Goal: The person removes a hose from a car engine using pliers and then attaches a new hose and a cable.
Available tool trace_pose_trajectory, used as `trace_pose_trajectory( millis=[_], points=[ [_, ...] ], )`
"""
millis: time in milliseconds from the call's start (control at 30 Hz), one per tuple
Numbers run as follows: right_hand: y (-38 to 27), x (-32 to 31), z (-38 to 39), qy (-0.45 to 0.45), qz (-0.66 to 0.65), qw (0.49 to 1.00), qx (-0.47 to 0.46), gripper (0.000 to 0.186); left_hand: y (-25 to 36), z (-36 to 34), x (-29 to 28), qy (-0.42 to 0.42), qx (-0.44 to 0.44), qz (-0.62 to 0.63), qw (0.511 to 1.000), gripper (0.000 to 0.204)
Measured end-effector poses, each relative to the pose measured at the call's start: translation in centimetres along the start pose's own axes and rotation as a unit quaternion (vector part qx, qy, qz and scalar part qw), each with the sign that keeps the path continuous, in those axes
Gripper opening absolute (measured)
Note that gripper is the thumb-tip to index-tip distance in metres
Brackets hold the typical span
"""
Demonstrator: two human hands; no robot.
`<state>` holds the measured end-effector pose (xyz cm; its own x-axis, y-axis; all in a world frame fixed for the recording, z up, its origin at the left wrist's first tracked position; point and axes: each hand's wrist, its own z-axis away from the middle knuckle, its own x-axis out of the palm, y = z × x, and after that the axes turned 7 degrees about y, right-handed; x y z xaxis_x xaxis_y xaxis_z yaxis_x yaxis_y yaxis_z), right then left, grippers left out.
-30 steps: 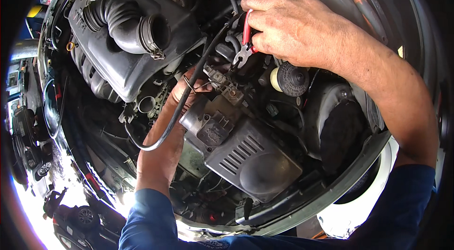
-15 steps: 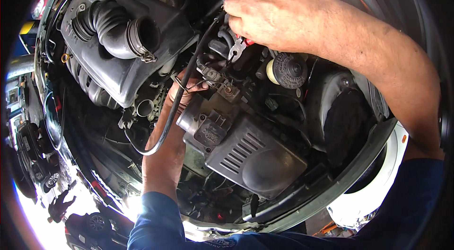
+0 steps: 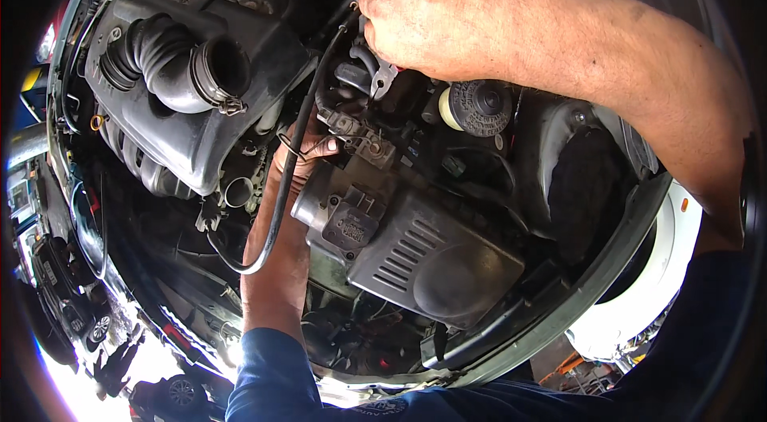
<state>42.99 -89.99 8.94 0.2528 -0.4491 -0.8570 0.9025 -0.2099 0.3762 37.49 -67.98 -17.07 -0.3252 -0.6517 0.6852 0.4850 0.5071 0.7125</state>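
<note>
My right hand (image 3: 435, 11) is closed around a pair of pliers with red handles (image 3: 384, 80), reaching in at the upper middle of the engine bay. Its knuckles hide most of the handles; the steel jaws point down toward a dirty metal block with fittings (image 3: 367, 142). Below that block, my left hand (image 3: 297, 162) reaches in behind a loose black cable (image 3: 281, 214). The left thumb lies beside the metal block, and the other fingers are mostly hidden. A black air filter housing (image 3: 431, 258) sits just right of the left forearm.
A ribbed black intake hose (image 3: 164, 63) with an open end rests on the engine cover (image 3: 180, 154) at left. Right of the pliers stands a reservoir with a black cap (image 3: 484, 106). The car body's front edge (image 3: 511, 358) curves along the bottom.
My right hand and the pliers have shifted slightly up and left in the view, as has much of the engine bay. My left hand stays beside the metal block.
</note>
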Motion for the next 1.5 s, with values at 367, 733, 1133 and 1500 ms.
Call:
trace_pose_trajectory(
  millis=[367,733,1133,1500],
  points=[
    [-0.5,0.3,-0.6,-0.034,-0.013,0.998,0.057,0.013,-0.1,-0.2,0.1,-0.011,-0.005,0.004,1.0,0.079],
    [-1.4,1.3,-0.1,0.051,-0.019,0.993,0.105,0.015,0.2,0.9,1.5,0.012,-0.012,0.017,1.0,0.073],
    [-1.7,-0.9,-1.6,0.049,0.045,0.997,0.049,0.014,1.3,1.5,2.0,0.011,-0.04,0.04,0.998,0.078],
    [-2.6,-3.3,-2.6,-0.009,0.083,0.996,0.017,0.02,1.0,1.6,1.3,-0.002,-0.046,0.043,0.998,0.074]
  ],
)
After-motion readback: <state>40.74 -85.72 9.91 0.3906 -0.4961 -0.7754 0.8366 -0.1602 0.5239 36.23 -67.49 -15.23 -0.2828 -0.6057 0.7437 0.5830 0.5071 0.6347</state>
